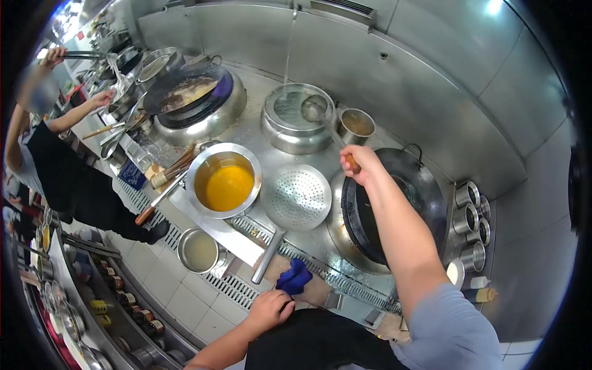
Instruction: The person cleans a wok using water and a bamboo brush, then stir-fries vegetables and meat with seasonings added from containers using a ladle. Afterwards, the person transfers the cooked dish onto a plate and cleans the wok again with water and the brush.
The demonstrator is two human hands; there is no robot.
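Note:
My right hand (364, 165) is wrapped round the wooden handle of a metal ladle (314, 108). Its bowl is over a round metal water pot (298, 117), into which a thin stream of water falls from above. Below my right forearm sits a dark wok (413, 185) on its burner, partly hidden by the arm. My left hand (269, 310) is low at the counter's front edge, its fingers curled at a small dark thing I cannot make out. A crumpled blue cloth (294, 277) lies just beyond it. A perforated strainer (296, 197) rests on the counter, its handle towards me.
A metal pot of orange-yellow liquid (227, 187) stands left of the strainer. A small pot (357, 126) is beside the water pot. Several metal cups (467, 219) line the right side. At left, a co-worker (68, 160) stands by another wok (186, 92).

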